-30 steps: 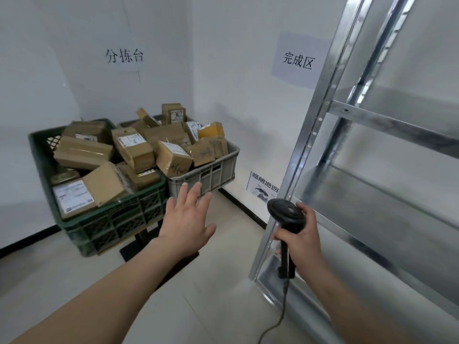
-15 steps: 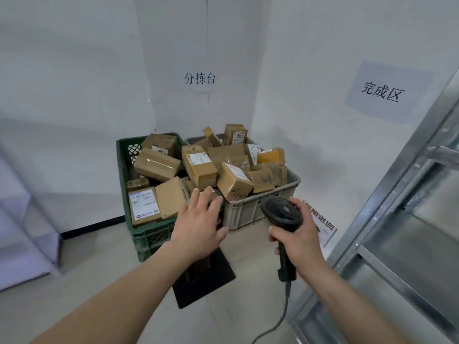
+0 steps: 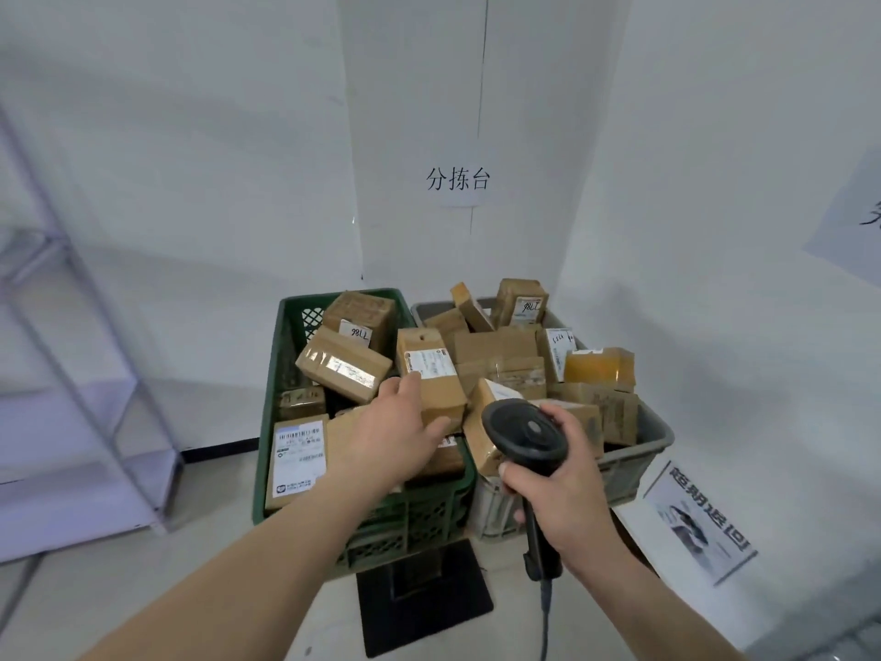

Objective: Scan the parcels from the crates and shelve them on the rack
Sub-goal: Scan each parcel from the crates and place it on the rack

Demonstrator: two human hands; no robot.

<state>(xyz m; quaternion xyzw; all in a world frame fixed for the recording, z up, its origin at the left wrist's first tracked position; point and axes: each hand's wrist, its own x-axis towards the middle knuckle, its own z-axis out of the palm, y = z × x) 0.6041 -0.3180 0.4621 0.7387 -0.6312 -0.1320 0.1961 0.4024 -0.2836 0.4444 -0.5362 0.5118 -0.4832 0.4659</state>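
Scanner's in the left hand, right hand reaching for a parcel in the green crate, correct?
Hands are swapped. The head view shows the scanner gripped in the right hand, while the left hand reaches a parcel in the green crate.

My scanner [image 3: 524, 434] is matt black plastic; parcels [image 3: 431, 374] brown cardboard, some glossy-taped; crates [image 3: 286, 355] lattice plastic.
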